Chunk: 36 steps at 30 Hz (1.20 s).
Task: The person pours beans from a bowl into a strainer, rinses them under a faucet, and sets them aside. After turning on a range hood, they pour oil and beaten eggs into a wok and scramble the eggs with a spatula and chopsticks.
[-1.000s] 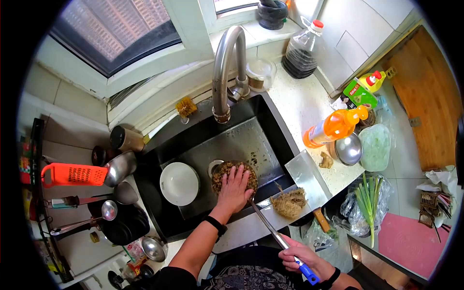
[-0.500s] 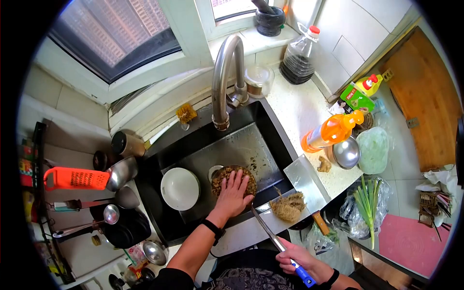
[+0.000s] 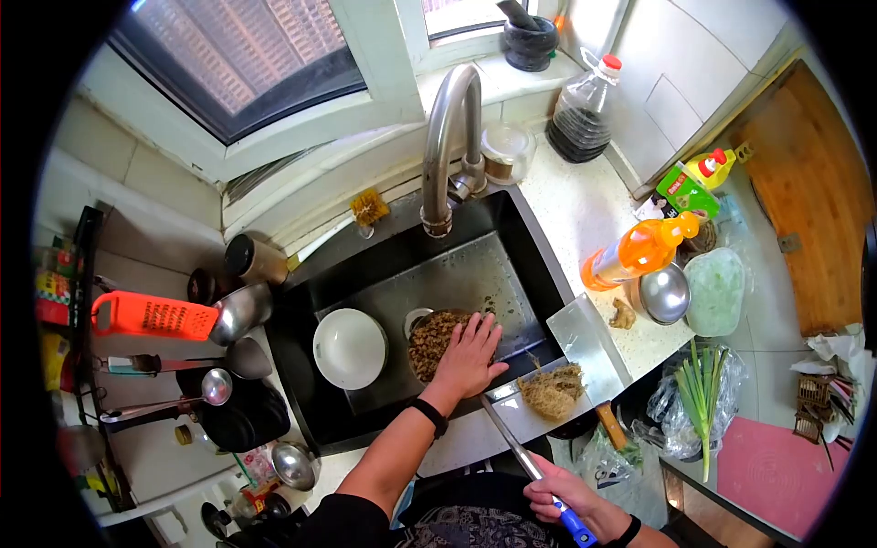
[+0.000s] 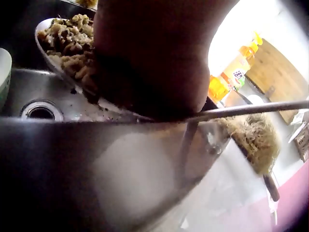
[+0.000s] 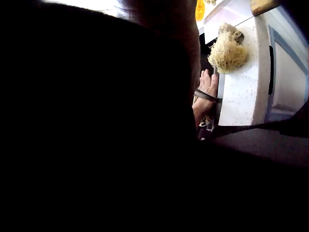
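My left hand (image 3: 468,354) lies flat, fingers straight and spread, over the right part of a heap of brown chopped food (image 3: 431,347) in the sink. In the left wrist view the chopped food (image 4: 70,41) sits in a round pale-rimmed vessel, and the wrist hides part of it. My right hand (image 3: 559,489) grips the blue-ended handle of a long-handled metal utensil (image 3: 513,445). Its shaft runs up to the heap, where food and hand cover its head. A white bowl (image 3: 350,349) stands in the sink left of the food. Darkness fills most of the right wrist view.
A loofah scrubber (image 3: 551,391) lies on a cleaver (image 3: 585,333) along the sink's right edge. The faucet (image 3: 449,137) arches over the back. An orange bottle (image 3: 635,251) and metal bowl (image 3: 664,294) stand right; a red grater (image 3: 160,315) and ladles are at left.
My left hand has slid from the middle of the food to its right side, uncovering the left part. The right hand keeps its grip on the handle. The head view has shifted slightly.
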{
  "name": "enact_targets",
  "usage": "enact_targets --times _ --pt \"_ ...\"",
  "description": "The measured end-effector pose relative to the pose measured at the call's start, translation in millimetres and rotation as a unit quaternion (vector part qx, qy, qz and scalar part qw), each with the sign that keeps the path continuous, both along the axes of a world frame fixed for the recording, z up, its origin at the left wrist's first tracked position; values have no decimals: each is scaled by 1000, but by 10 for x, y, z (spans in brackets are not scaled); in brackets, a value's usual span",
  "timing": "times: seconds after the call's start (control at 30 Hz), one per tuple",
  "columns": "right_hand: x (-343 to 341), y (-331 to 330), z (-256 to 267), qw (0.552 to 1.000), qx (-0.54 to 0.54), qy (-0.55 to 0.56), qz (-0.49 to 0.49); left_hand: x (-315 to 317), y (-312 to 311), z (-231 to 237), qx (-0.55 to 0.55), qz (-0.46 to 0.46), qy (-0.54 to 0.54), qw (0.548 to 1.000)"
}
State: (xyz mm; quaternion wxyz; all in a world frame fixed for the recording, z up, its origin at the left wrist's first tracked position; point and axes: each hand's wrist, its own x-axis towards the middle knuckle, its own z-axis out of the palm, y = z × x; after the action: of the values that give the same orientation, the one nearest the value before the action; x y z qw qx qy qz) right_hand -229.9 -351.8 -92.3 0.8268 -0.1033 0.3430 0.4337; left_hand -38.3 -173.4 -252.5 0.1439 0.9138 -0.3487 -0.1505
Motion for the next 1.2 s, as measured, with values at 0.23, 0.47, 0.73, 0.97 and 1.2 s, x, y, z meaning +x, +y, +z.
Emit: enact_targets --times 0.23,0.47,0.73,0.97,1.2 --pt "-23 0 -13 1000 -5 -19 -6 176 372 168 3 130 -5 991" --pt "-65 -46 -42 999 -15 -27 9 26 477 -69 34 140 -13 989" --pt "-19 -55 -5 999 -36 -21 32 -29 522 -177 49 150 -19 987" --pt "104 -27 -238 999 -11 -29 -15 233 860 119 -368 332 172 851" --pt "536 239 -755 998 -11 16 -63 232 1294 214 -730 371 474 324"
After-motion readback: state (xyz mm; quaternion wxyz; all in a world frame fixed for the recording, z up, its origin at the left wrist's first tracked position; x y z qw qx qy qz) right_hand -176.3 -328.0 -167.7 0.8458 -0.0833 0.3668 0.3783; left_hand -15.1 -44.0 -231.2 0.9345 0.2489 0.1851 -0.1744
